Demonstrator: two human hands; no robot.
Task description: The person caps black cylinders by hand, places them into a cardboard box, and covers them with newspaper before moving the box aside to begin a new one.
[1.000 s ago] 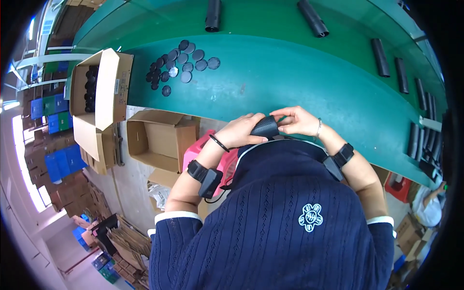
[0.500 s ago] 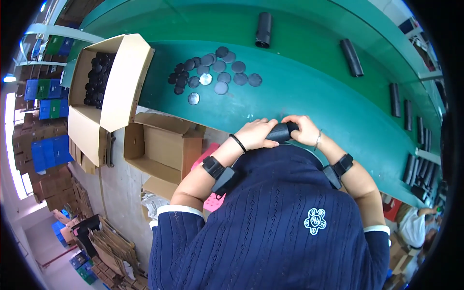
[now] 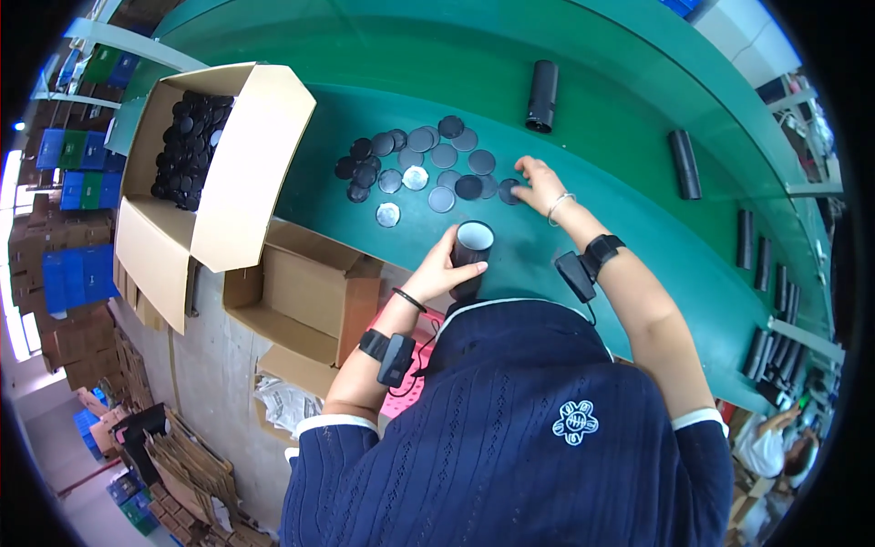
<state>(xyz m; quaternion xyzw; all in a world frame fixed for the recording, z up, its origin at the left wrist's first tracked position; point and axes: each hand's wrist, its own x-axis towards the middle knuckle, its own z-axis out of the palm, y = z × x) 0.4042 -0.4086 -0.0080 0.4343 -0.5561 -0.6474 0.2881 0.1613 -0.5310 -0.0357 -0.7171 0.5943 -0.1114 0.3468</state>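
Left hand (image 3: 444,266) gripping black tube (image 3: 471,255) (white inside) — upright, right hand (image 3: 540,180) on discs (image 3: 428,164)

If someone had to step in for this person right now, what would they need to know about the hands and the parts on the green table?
Left hand: holds an upright black tube with a white inside, open end up, at the near edge of the green table.
Right hand: reaching out, fingers on a flat black round cap at the edge of the loose pile of black and grey caps.
Done: tube in hand, no cap on it.
Left: the cap is not yet lifted.
Nearby: more caps fill the open cardboard box; other black tubes lie further along the table.
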